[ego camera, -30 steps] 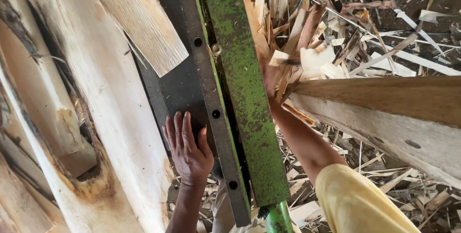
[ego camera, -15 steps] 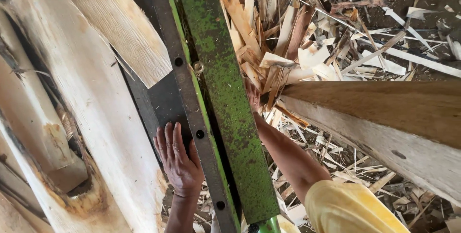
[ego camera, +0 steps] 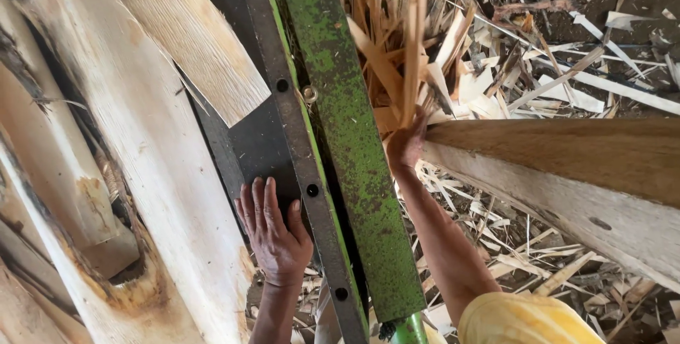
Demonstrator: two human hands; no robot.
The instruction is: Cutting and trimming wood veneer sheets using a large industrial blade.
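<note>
My left hand [ego camera: 275,230] lies flat, fingers spread, on the dark metal plate [ego camera: 255,138] of a machine, next to a bolted steel bar [ego camera: 297,138]. My right hand [ego camera: 405,144] reaches past the worn green beam [ego camera: 347,138] and grips a bundle of thin wood strips [ego camera: 397,39] that stand up from it. A pale sheet of wood veneer [ego camera: 142,174] runs along the left of the plate, touching my left hand's side. A second veneer piece [ego camera: 191,39] lies over the plate's upper part.
A thick wooden plank [ego camera: 567,167] crosses the right side, just beside my right hand. Below and behind it the ground is covered with several loose wood slivers and scraps [ego camera: 531,68]. A green pipe end [ego camera: 407,331] shows at the bottom.
My right hand has closed on the strips and lifted them upward beside the green beam. My left hand has stayed flat on the plate. The view has shifted slightly.
</note>
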